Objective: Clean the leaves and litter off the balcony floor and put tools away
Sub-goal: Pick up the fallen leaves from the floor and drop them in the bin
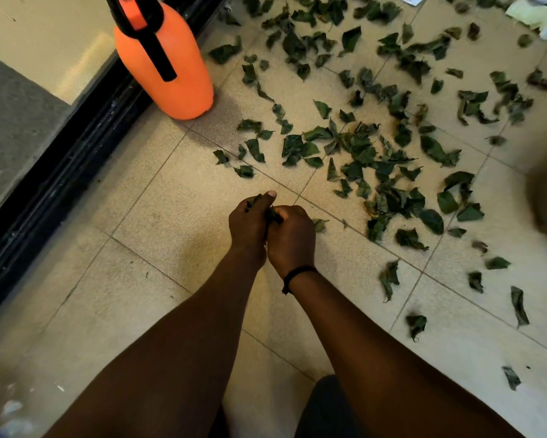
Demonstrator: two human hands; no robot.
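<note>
Floor of pale speckled tiles (177,197) with grey grout lines running diagonally across the head view; a black sliding-door track (60,172) borders it along the left, with a lighter interior floor beyond. An orange spray bottle (168,64) with a black strap and pump head stands upright on the tiles just beside the track, its long axis tilted toward the upper left in the view. Both forearms extend forward from the lower edge and converge near the centre of the frame, wrists nearly touching. The left hand (250,222) is curled, thumb extended forward, gripping a small clump of green leaves (273,214); the right hand (292,235) is likewise curled, knuckles up, closed against the same clump, so that the two hands hold it between them. A dark band (297,275) circles the right wrist. The held clump sits low over the tiles, only partly visible between the fingers; its orientation cannot be determined. Scattered green leaves (376,153) lie loose over the tiles ahead and to the right of the hands, densest in a band from upper centre to middle right, pointing in no common direction; one leaf lies just beside the right hand. Pale crumpled litter (537,15) lies at the upper right corner. A blurred shape at the right edge cannot be identified.
</note>
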